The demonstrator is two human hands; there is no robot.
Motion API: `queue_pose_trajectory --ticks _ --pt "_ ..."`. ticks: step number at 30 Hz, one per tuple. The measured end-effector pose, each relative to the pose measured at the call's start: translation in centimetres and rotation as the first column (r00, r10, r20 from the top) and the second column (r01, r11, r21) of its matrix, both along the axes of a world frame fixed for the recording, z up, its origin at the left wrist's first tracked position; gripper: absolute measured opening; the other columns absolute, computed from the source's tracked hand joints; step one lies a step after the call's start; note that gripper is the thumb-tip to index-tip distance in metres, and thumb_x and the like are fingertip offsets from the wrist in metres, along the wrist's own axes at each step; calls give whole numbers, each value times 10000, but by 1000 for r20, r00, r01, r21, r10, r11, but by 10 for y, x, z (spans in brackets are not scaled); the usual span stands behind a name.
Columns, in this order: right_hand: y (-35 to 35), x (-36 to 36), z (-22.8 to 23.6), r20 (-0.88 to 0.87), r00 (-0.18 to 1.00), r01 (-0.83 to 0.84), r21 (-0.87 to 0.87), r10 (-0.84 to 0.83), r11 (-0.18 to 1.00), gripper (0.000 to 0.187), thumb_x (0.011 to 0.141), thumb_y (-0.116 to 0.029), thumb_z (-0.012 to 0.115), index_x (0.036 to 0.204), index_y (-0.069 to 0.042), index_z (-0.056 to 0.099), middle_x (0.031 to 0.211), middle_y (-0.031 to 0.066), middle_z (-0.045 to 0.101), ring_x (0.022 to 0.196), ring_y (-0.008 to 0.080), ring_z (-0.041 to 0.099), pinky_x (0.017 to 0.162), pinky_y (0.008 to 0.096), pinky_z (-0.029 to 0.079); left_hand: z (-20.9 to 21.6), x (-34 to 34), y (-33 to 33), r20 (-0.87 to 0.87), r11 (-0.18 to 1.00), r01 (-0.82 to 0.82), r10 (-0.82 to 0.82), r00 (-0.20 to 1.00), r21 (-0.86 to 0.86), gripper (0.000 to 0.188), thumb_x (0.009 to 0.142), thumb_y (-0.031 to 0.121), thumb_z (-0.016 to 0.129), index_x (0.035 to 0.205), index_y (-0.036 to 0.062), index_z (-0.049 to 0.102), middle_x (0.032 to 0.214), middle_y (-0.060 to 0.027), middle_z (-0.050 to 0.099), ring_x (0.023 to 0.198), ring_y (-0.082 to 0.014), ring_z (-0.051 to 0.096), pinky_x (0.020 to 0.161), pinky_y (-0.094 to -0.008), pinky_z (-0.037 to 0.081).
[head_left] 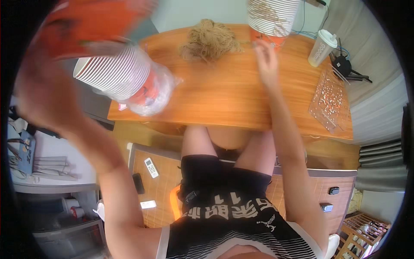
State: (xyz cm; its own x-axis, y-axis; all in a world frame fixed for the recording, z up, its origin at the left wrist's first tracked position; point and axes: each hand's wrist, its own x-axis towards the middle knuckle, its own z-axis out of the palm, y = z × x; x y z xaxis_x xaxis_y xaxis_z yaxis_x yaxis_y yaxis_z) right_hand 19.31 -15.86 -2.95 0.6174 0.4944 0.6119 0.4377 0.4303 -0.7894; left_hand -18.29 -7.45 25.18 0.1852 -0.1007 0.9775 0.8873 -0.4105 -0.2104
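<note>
Raised at the far left, my left hand (47, 93) is blurred by motion and closed on a red-orange paper cup (95, 28), also smeared, close to the camera. Below that cup, a stack of white-rimmed paper cups (114, 71) lies tilted in a clear plastic bag (166, 86) on the table's left side. My right hand (267, 58) reaches to the table's far side, fingers loosely extended against the orange lower part of a second, upright cup stack (274, 19). Tan strands hang over that stack. Between the stacks sits a tangled heap of tan twine (209, 41).
The wooden table (224, 95) has a lidded drink cup (322, 47), a black router (343, 67) and a clear tray of small beads (330, 99) on its right. Below lie a white remote (151, 167) and a dark phone (138, 183). A curtain hangs at right.
</note>
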Motion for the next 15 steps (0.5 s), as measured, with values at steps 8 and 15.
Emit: queue_pose_trajectory --ticks 8,15 --pt "-122 -83 9 243 969 -41 4 38 999 1256 577 -345 954 1554 -67 215 1588 233 235 1467 385 265 1176 515 285 -204 139 -47 -143 236 738 -972 188 -632 134 778 102 684 911 121 685 822 -14 625 764 -227 599 745 -353 452" --pt "-143 -78 22 582 792 359 -202 -183 911 357 723 -90 843 1021 -77 648 1403 142 537 1397 425 384 1131 501 332 -250 153 -36 231 -93 767 -970 74 -635 108 882 60 652 982 47 689 977 -112 672 973 -316 635 978 -437 471"
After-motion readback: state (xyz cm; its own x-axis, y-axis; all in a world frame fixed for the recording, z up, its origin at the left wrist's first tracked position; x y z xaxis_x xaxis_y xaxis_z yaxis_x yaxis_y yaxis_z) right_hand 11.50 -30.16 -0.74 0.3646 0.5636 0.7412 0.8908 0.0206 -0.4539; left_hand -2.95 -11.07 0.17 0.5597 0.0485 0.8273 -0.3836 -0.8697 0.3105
